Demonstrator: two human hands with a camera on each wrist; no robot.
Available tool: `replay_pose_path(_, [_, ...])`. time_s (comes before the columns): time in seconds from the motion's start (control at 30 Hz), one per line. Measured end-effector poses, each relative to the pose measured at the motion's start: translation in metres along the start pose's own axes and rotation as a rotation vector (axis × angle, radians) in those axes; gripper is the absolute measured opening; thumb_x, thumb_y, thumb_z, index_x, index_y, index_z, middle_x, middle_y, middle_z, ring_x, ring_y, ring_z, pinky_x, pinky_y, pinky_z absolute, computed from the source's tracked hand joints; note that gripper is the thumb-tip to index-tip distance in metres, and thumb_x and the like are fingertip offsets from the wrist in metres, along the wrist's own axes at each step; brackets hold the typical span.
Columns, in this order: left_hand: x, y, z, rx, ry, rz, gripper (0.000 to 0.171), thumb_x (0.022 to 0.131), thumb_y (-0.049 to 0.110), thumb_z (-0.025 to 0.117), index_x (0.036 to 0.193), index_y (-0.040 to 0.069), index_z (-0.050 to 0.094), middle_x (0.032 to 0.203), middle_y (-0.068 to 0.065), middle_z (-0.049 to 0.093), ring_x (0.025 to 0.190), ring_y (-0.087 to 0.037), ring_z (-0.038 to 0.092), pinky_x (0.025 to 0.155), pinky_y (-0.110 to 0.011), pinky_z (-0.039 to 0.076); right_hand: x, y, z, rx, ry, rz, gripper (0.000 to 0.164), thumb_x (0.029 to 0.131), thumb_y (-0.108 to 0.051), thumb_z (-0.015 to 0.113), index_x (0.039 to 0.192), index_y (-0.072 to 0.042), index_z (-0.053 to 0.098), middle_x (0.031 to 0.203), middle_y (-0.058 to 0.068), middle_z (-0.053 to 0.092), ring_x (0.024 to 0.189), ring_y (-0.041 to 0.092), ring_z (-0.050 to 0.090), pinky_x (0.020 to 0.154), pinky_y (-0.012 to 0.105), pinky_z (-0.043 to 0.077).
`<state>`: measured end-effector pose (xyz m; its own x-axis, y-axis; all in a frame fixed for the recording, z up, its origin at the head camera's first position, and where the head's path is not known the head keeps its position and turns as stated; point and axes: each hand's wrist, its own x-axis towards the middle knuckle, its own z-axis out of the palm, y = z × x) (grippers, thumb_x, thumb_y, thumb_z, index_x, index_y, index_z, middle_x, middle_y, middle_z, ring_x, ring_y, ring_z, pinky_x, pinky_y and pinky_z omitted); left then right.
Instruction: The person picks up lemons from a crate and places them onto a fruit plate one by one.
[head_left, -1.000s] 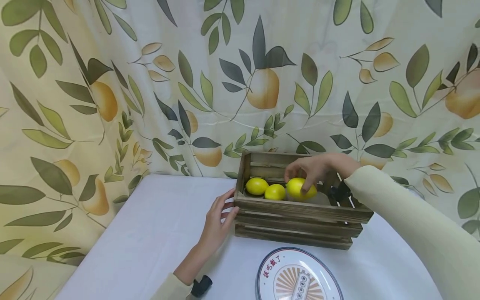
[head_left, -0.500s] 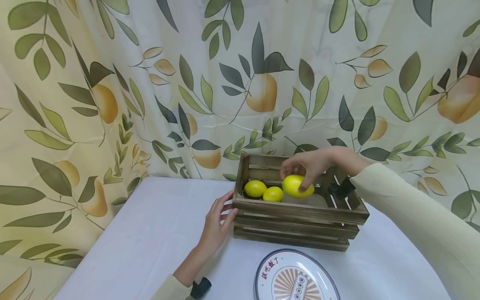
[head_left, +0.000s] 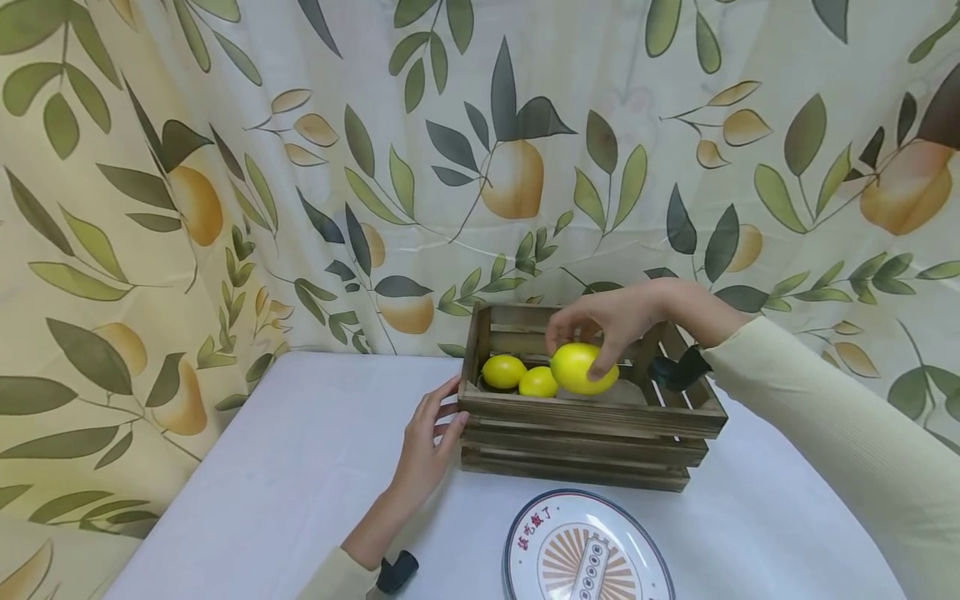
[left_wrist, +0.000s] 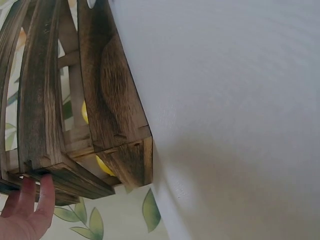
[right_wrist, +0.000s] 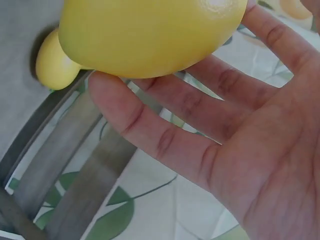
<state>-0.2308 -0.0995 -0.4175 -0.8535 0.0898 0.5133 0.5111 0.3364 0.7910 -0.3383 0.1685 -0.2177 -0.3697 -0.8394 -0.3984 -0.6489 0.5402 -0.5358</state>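
My right hand [head_left: 611,321] pinches a yellow lemon [head_left: 579,368] between thumb and fingers, just above the inside of the slatted wooden crate [head_left: 577,412]. The same lemon [right_wrist: 150,35] fills the top of the right wrist view, the fingers [right_wrist: 165,140] under its side. Two more lemons, one at the left [head_left: 503,372] and one beside it [head_left: 538,382], lie in the crate's left part. My left hand [head_left: 425,442] rests against the crate's left end, fingers fairly straight. In the left wrist view its fingertips [left_wrist: 46,187] touch a slat near the corner.
A round plate [head_left: 588,550] with a sunburst print and red characters lies in front of the crate on the white tablecloth [head_left: 300,467]. A curtain [head_left: 465,167] with a fruit and leaf pattern hangs close behind the crate.
My right hand has raised the pinched lemon slightly and moved it a little left within the crate. The left hand stays at the crate's end. The head view has shifted slightly.
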Motion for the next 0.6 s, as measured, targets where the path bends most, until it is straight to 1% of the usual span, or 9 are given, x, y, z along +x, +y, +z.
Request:
replay_pose_path(0.2, [0.001,-0.002,0.001,0.005,0.003,-0.005,0.05,0.098,0.011,0.059,0.146,0.014,0.043,0.136,-0.013,0.051,0.112,-0.028,0.061,0.086,-0.037,0.056,-0.004,-0.012,0.005,-0.001,0.003,0.008,0.048,0.077,-0.016,0.079,0.12,-0.011,0.057,0.114,0.003,0.057,0.105,0.023,0.053,0.092,0.038,0.05])
replay_pose_path(0.37, [0.002,-0.002,0.002,0.007,0.009,-0.014,0.049,0.098,0.011,0.058,0.145,0.015,0.043,0.136,-0.013,0.051,0.113,-0.028,0.061,0.087,-0.042,0.056,-0.005,-0.018,0.01,0.006,-0.017,-0.03,0.048,0.078,-0.016,0.078,0.12,-0.01,0.057,0.115,0.004,0.056,0.103,0.023,0.055,0.089,0.037,0.051])
replay_pose_path(0.5, [0.002,-0.002,0.003,0.004,0.014,-0.009,0.049,0.098,0.011,0.058,0.145,0.015,0.044,0.136,-0.013,0.052,0.113,-0.028,0.061,0.086,-0.043,0.056,-0.006,-0.019,0.014,-0.004,-0.034,-0.061,0.047,0.078,-0.017,0.077,0.12,-0.009,0.056,0.115,0.005,0.056,0.101,0.023,0.055,0.088,0.034,0.052])
replay_pose_path(0.6, [0.003,-0.002,0.003,0.0,0.013,-0.004,0.049,0.098,0.011,0.058,0.145,0.015,0.044,0.136,-0.013,0.052,0.112,-0.028,0.062,0.086,-0.042,0.056,-0.008,-0.022,0.018,-0.019,-0.044,-0.062,0.047,0.078,-0.017,0.077,0.119,-0.012,0.057,0.113,0.002,0.057,0.101,0.022,0.054,0.088,0.034,0.051])
